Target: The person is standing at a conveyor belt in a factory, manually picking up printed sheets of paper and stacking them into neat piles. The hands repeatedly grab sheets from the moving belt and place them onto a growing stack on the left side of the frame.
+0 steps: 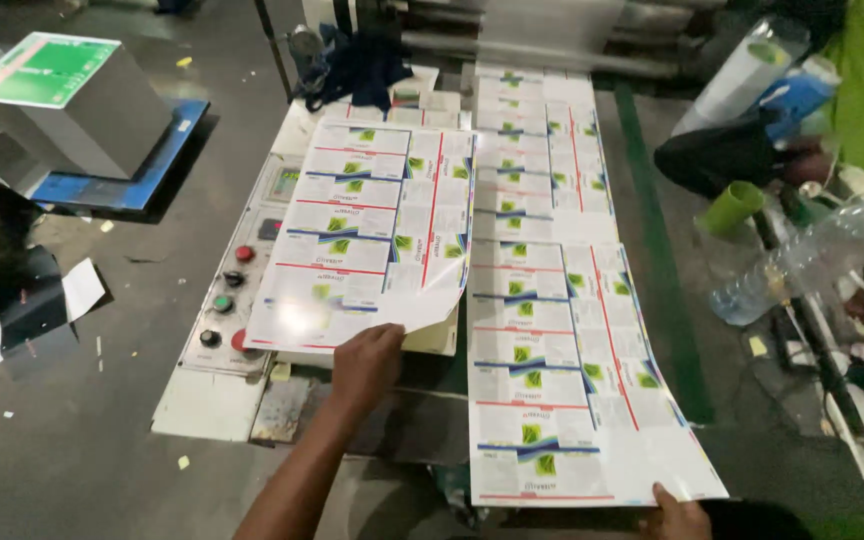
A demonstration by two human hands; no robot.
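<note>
My left hand [367, 362] pinches the glossy printed sheet's [367, 225] near edge; my right hand [674, 515] pinches the long printed strip [552, 330]; lift flat.

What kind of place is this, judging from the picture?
Most likely a printing or packaging workshop. The left hand lifts a glossy printed sheet of repeated carton layouts, the right hand touches a long printed sheet, and beside them is a machine control panel with coloured push buttons.

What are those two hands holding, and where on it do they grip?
The left hand holds the glossy printed sheet at its near edge. The right hand touches the long printed sheet at its near right corner; whether it grips cannot be told.
</note>
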